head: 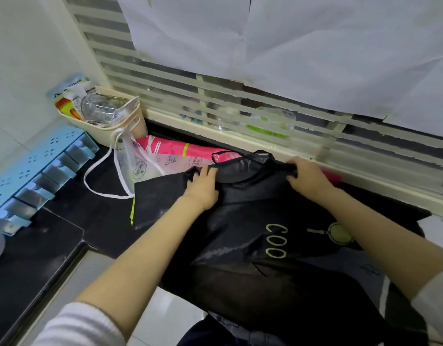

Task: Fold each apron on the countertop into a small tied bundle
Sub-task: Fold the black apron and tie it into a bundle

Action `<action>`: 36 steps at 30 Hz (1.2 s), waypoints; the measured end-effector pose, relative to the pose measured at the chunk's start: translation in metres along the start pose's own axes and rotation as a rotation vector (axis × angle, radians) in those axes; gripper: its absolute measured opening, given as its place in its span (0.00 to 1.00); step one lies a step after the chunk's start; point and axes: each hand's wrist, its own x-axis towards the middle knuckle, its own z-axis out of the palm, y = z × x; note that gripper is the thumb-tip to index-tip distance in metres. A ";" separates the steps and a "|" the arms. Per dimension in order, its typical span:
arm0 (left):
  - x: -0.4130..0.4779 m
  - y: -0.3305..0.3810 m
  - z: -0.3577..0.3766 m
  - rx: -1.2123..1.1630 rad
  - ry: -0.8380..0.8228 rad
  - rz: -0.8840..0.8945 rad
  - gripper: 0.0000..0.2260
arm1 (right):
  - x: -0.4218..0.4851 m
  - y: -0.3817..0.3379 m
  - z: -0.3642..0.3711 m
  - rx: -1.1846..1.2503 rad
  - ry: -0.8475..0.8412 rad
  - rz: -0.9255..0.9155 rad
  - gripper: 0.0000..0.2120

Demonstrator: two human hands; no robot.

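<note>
Spreading the black apron flat appears to be the step in hand. It goes best if both top corners of the bib are drawn apart and away from the body with even tension, so that the creases around the yellow "COO" lettering are smoothed out before any fold is made; the thin neck loop is best tucked inward so that it does not trail. The apron lies print-up on the dark worktop, bib toward the window blind and skirt hanging over the near edge toward the person. The left hand grips the bib's left top corner, its fingers curled over the hem; the right hand grips the opposite corner, its fingers bunched on a pinch of fabric. Just behind the bib, partly covered by it, lie a pink apron and a translucent printed apron with white ties, neither yet bundled. A cream basket of packets and a blue rack stand to the left.
</note>
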 end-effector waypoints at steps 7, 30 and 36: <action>-0.018 -0.001 0.038 -0.035 0.111 0.096 0.33 | -0.034 -0.030 0.063 -0.205 -0.078 -0.267 0.36; -0.153 -0.098 0.106 -0.362 0.299 -0.686 0.43 | -0.064 -0.059 0.150 -0.484 -0.744 -0.271 0.28; -0.157 -0.114 0.112 -0.715 0.409 -0.617 0.07 | -0.068 -0.058 0.152 -0.542 -0.719 -0.282 0.29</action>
